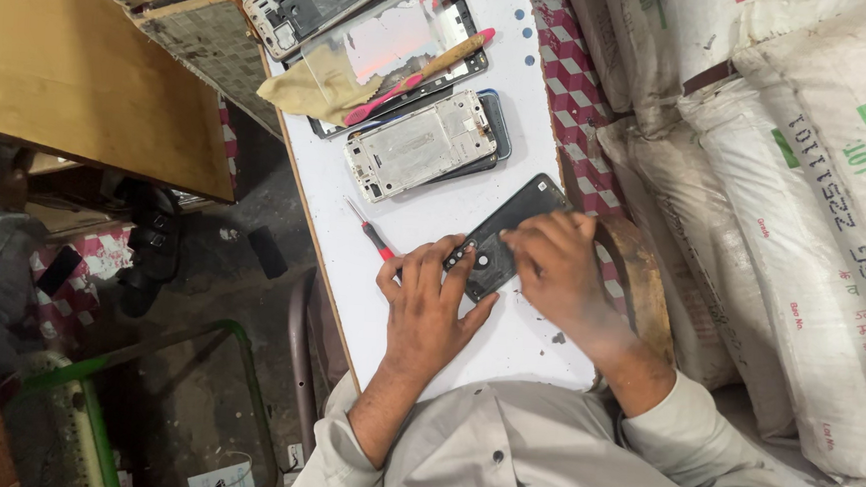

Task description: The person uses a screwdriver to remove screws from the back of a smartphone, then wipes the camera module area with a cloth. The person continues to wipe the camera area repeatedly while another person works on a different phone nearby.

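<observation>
Both hands work on a dark phone [506,240] lying aslant on a narrow white bench [456,200], near its right edge. The left hand [429,308] pins the phone's near end with fingertips and thumb; the right hand [555,271] rests on its middle, fingers curled down onto the casing. Neither lifts it.

Open room is slim. The bench's left edge drops to the floor just beside the left wrist; on the right, a checkered cloth [574,92] and stacked white sacks [807,196] press close against the right forearm. A bare patch of bench lies between the hands and the person's grey sleeves.

A red-handled screwdriver [372,232] lies just left of the left hand's fingers. Beyond it, a silver phone frame [421,145] sits on another dark phone, then a clear panel with a pink-handled brush [418,77] and a yellow cloth [307,85], crowding the bench's far end.
</observation>
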